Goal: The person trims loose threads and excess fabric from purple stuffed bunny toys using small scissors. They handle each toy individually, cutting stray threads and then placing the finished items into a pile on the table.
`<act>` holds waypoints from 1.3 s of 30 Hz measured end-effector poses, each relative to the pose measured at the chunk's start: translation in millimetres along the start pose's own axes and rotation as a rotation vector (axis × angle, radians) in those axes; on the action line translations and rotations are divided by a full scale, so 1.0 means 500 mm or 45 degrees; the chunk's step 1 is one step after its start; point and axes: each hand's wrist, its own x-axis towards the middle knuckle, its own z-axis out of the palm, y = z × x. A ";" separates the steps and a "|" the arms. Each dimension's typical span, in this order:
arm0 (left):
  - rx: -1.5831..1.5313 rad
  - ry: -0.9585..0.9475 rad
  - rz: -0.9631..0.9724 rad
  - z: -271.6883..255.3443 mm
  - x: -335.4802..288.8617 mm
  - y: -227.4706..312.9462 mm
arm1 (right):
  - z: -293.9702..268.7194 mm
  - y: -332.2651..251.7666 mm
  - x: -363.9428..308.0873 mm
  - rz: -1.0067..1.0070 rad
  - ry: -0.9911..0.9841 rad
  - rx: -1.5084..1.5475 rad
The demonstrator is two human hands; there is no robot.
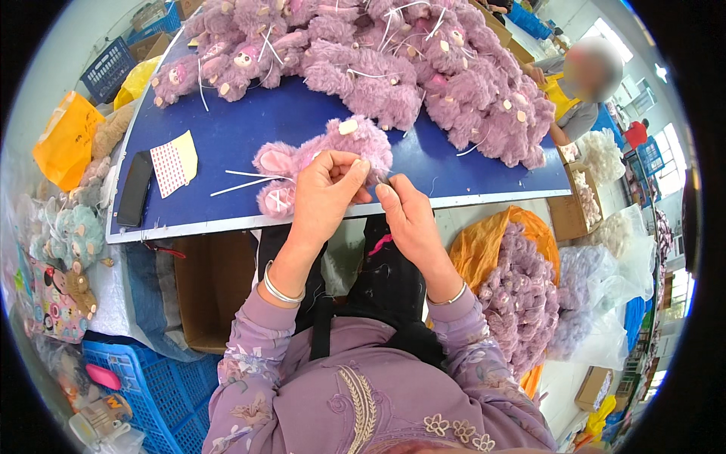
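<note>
Lying on the blue counter (219,151) near its front edge, the fluffy mauve toy (376,144) shows a pink-lined ear and a round pink pad crossed in white. Left hand (330,189) and right hand (412,219) both pinch narrowly against it, on what I cannot tell.

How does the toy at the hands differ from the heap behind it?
The plush toy is single; the heap is many toys piled together. The toy is at the left hand and right hand, near the table's front edge; the heap sits farther back, covering more of the blue table. Both show purple fur and white ties.
</note>
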 end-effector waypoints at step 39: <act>0.046 -0.040 0.004 -0.003 -0.006 0.000 | -0.018 -0.005 0.005 0.171 0.186 0.591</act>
